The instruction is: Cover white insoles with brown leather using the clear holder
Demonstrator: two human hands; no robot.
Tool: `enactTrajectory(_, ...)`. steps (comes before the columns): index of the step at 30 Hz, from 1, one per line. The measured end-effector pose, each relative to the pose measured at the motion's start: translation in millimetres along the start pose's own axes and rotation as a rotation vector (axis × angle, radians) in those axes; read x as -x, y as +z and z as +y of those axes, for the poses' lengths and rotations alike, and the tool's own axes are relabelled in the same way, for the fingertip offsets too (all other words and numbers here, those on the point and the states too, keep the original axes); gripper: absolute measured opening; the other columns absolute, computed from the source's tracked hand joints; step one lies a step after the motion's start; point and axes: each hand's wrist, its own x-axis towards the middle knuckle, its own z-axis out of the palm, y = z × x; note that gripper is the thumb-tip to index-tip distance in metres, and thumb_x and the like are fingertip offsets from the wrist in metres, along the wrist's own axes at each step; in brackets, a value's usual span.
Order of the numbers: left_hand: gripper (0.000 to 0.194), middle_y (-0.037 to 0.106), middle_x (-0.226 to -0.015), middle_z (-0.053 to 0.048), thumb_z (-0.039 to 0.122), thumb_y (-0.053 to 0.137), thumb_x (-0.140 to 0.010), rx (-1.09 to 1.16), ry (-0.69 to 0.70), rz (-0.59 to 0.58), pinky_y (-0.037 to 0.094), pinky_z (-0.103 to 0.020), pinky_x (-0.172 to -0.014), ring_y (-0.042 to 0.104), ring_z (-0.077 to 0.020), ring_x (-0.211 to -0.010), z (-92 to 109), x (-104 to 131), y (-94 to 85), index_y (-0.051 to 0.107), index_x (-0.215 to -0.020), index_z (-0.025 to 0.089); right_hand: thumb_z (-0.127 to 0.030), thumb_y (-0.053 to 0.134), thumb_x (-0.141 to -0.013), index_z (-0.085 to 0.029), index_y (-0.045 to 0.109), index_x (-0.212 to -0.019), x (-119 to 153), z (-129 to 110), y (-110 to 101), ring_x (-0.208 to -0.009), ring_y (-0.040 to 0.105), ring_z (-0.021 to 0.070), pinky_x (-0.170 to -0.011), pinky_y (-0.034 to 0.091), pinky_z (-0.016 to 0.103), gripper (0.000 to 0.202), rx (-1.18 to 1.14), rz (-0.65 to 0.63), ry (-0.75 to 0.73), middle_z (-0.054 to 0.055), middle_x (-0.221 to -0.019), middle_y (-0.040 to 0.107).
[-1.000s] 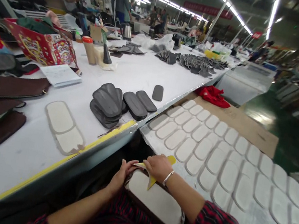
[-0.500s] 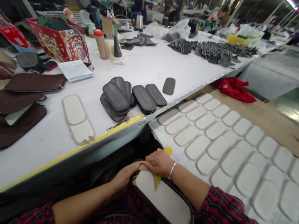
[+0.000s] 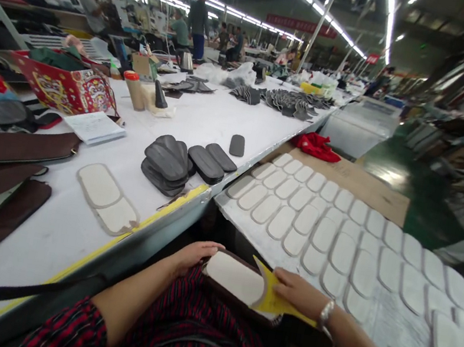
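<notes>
In my lap lies a dark brown leather bag (image 3: 230, 306) with its base up, a long white rounded panel (image 3: 232, 274) set in the base. At the bag's left end my left hand (image 3: 195, 255) grips the rim with its fingers. A flat, pointed yellow plastic scraper (image 3: 271, 291) is held in my right hand (image 3: 298, 293), its broad edge lying across the right part of the white panel. The panel's far right end is partly hidden by the scraper.
Rows of white oval panels (image 3: 280, 218) cover the board at right. On the white table (image 3: 189, 112) are a stack of dark grey oval pads (image 3: 166, 162), a white panel on a grey backing (image 3: 99, 186) and brown leather bags (image 3: 25, 146). A red cloth (image 3: 315, 145) lies beyond the board.
The scraper has gone from the panel's left end to its right part with my right hand. My left hand stays at the bag's left end. The camera view has tilted up and turned right.
</notes>
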Motion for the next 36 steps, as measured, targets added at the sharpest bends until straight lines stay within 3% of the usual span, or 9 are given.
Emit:
enactTrajectory(5, 0.043, 0.067, -0.087, -0.007, 0.035, 0.069, -0.065, -0.042, 0.060, -0.011, 0.040, -0.032, -0.079, 0.058, -0.0181, -0.079, -0.3, -4.1, -5.2, 0.063, -0.101, 0.013, -0.036, 0.048, -0.075, -0.017, 0.054, -0.081, 40.9, -28.5, 55.8, -0.067, 0.056, 0.0148, -0.056, 0.040, 0.023, 0.021, -0.733, -0.025, 0.132, 0.001, -0.075, 0.062)
enactTrajectory(9, 0.055, 0.063, -0.104, -0.009, 0.054, 0.051, -0.076, 0.012, 0.171, -0.007, 0.037, -0.035, -0.089, 0.056, -0.0210, -0.095, -12.4, 8.0, -0.9, 0.054, -0.115, 0.015, -0.037, 0.051, -0.072, -0.018, 0.046, -0.063, 22.9, -76.4, 104.1, -0.053, 0.051, 0.0128, -0.049, 0.036, 0.023, 0.021, -0.788, 0.194, 0.268, -0.001, -0.057, 0.054)
enactTrajectory(12, 0.064, 0.055, -0.118, -0.010, 0.064, 0.033, -0.079, 0.191, 0.264, 0.017, 0.034, -0.037, -0.095, 0.050, -0.0237, -0.108, -30.4, 19.9, 4.7, 0.049, -0.120, 0.017, -0.035, 0.048, -0.073, -0.021, 0.040, -0.058, 0.8, -107.7, 124.4, -0.051, 0.052, 0.0140, -0.047, 0.038, 0.024, 0.022, -0.846, 0.370, 0.336, 0.000, -0.054, 0.054)
enactTrajectory(14, 0.067, 0.052, -0.123, -0.011, 0.066, 0.033, -0.078, 0.300, 0.318, 0.022, 0.032, -0.039, -0.098, 0.046, -0.0257, -0.113, -41.3, 26.1, 6.4, 0.048, -0.121, 0.017, -0.036, 0.047, -0.074, -0.022, 0.039, -0.060, -12.8, -123.3, 133.6, -0.046, 0.053, 0.0150, -0.045, 0.040, 0.026, 0.022, -0.983, 0.414, 0.362, -0.001, -0.051, 0.054)
enactTrajectory(18, 0.065, 0.049, -0.126, -0.011, 0.063, 0.034, -0.079, 0.359, 0.369, -0.008, 0.028, -0.038, -0.102, 0.042, -0.0258, -0.117, -42.9, 26.9, 5.0, 0.048, -0.122, 0.017, -0.040, 0.047, -0.076, -0.021, 0.042, -0.065, -34.9, -143.5, 147.1, -0.039, 0.052, 0.0153, -0.041, 0.043, 0.028, 0.022, -1.377, 0.349, 0.382, -0.002, -0.047, 0.054)
enactTrajectory(23, 0.065, 0.049, -0.125, -0.011, 0.063, 0.032, -0.080, 0.200, 0.224, -0.100, 0.032, -0.036, -0.098, 0.046, -0.0255, -0.113, -13.8, 8.3, 0.8, 0.053, -0.117, 0.013, -0.050, 0.060, -0.066, -0.018, 0.048, -0.079, -46.3, -156.8, 149.9, -0.052, 0.060, 0.0141, -0.047, 0.046, 0.025, 0.037, -1.800, 0.256, 0.411, 0.002, -0.064, 0.063)
enactTrajectory(30, 0.057, 0.062, -0.094, -0.006, 0.057, 0.026, -0.084, -0.534, 0.285, -0.045, 0.042, -0.028, -0.075, 0.056, -0.0183, -0.083, 2.9, -0.9, 0.4, 0.054, -0.111, 0.015, -0.054, 0.065, -0.062, -0.018, 0.047, -0.093, -40.7, -157.1, 147.5, -0.066, 0.065, 0.0168, -0.055, 0.049, 0.026, 0.051, -1.944, 0.215, 0.411, 0.005, -0.079, 0.066)
enactTrajectory(33, 0.048, 0.060, -0.084, -0.003, 0.056, 0.036, -0.081, -0.653, 0.283, 0.016, 0.040, -0.027, -0.068, 0.054, -0.0177, -0.076, 3.6, 0.6, 5.9, 0.055, -0.104, 0.017, -0.052, 0.064, -0.064, -0.019, 0.046, -0.093, -37.8, -153.6, 148.2, -0.065, 0.065, 0.0170, -0.055, 0.050, 0.027, 0.048, -1.943, 0.217, 0.453, 0.004, -0.079, 0.066)
enactTrajectory(36, 0.043, 0.058, -0.085, -0.003, 0.056, 0.047, -0.075, -0.807, 0.304, 0.105, 0.036, -0.029, -0.075, 0.052, -0.0202, -0.081, 4.9, 3.0, 13.7, 0.057, -0.096, 0.020, -0.046, 0.061, -0.068, -0.020, 0.046, -0.091, -35.5, -150.2, 147.7, -0.065, 0.065, 0.0171, -0.054, 0.050, 0.027, 0.038, -1.908, 0.230, 0.477, 0.003, -0.078, 0.065)
